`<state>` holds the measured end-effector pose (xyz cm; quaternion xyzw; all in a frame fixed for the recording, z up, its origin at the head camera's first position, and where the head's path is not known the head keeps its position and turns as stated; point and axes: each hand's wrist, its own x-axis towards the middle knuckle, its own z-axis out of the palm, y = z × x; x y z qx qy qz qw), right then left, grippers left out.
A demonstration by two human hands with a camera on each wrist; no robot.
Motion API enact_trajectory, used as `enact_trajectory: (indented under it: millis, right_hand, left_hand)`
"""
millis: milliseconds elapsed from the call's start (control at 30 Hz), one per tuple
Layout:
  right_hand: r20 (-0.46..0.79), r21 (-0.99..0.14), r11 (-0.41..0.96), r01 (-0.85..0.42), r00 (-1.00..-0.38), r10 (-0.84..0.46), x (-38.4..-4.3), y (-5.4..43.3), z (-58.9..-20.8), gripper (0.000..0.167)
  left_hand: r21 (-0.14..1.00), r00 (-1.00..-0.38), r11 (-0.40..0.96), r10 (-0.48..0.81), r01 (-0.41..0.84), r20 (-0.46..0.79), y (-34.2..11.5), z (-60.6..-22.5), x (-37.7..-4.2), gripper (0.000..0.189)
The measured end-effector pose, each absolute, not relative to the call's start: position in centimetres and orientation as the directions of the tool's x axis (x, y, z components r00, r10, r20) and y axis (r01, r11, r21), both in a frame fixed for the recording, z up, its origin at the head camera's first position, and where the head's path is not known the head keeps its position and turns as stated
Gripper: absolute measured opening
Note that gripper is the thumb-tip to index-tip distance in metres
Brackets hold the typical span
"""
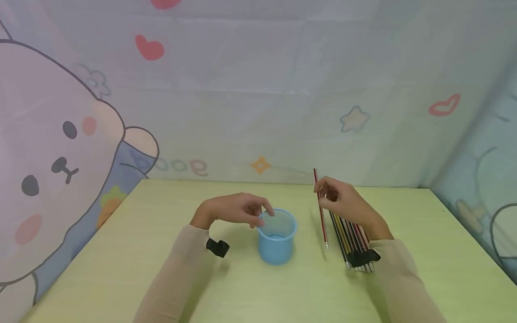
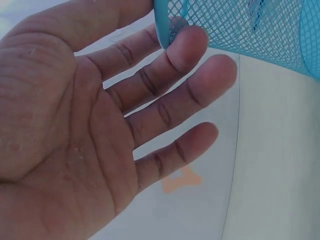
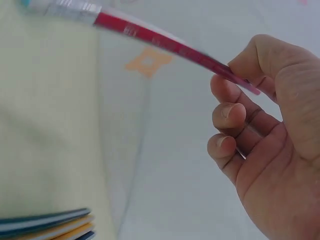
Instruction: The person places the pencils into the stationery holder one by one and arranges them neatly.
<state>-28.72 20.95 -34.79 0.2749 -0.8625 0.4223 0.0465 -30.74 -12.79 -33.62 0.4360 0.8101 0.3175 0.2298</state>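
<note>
A light blue mesh pencil cup stands upright on the table. My left hand pinches its left rim between thumb and index finger; in the left wrist view the other fingers spread loosely below the rim. To the right of the cup, my right hand pinches a red pencil near its upper end between thumb and index finger. The pencil hangs steeply, its white eraser end downward above the table. Several more pencils lie side by side under the right wrist, partly hidden by it.
The pale yellow-green table reaches back to a printed cloth backdrop with a cartoon bear and hearts. Black wrist cameras are strapped to both sleeves. Ends of the lying pencils show in the right wrist view.
</note>
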Motion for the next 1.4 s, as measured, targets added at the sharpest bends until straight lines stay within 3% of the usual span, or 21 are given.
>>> enact_trajectory:
  millis: [233,500,933,1167,1400]
  right_hand:
    - [0.466,-0.721,0.412,-0.557,-0.83,-0.306,-27.4,19.6,-32.1,0.018]
    - [0.614,-0.688,0.335,-0.644,-0.762,-0.204,-26.4,15.9,-31.4,0.017]
    - [0.549,-0.626,0.401,-0.669,-0.743,-0.383,-27.7,13.1,-35.2,0.021]
    - [0.498,-0.551,0.399,-0.733,-0.673,-0.547,-28.1,12.2,-36.4,0.017]
    - [0.466,-0.545,0.412,-0.73,-0.673,-0.574,-28.2,12.4,-36.3,0.016]
  left_hand:
    - [0.726,-0.486,0.386,0.87,0.57,-0.081,-12.3,-34.2,-30.8,0.029]
    - [0.725,-0.488,0.377,0.871,0.577,-0.064,-11.9,-33.9,-30.9,0.029]
    - [0.714,-0.501,0.377,0.864,0.59,-0.042,-11.7,-33.8,-30.7,0.022]
    - [0.718,-0.51,0.384,0.859,0.581,-0.046,-11.9,-33.9,-30.8,0.023]
    - [0.719,-0.502,0.37,0.864,0.588,-0.034,-12.0,-34.0,-30.9,0.023]
